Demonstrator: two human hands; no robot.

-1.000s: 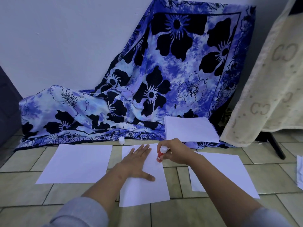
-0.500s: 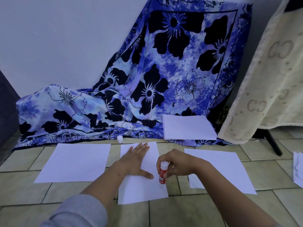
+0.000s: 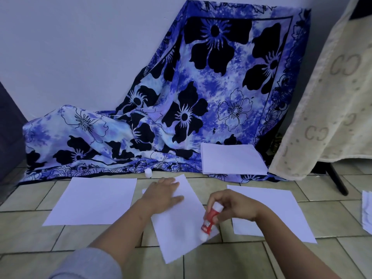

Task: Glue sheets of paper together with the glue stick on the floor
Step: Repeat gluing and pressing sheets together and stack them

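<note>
Rubbing glue stick (image 3: 210, 220) along middle sheet's (image 3: 181, 224) right edge, right hand (image 3: 231, 206) fingers curled round it; left hand (image 3: 163, 195) flat, fingers straight, pinning paper against sliding.

On the tiled floor (image 3: 231, 262) lie a left sheet (image 3: 94, 200), a tilted middle sheet (image 3: 181, 232) and a right sheet (image 3: 281, 210). A small white cap (image 3: 148, 173) sits by the blue flower cloth (image 3: 100, 141).

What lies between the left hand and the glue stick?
Head view: only bare paper of the middle sheet, from left hand to glue stick.
</note>
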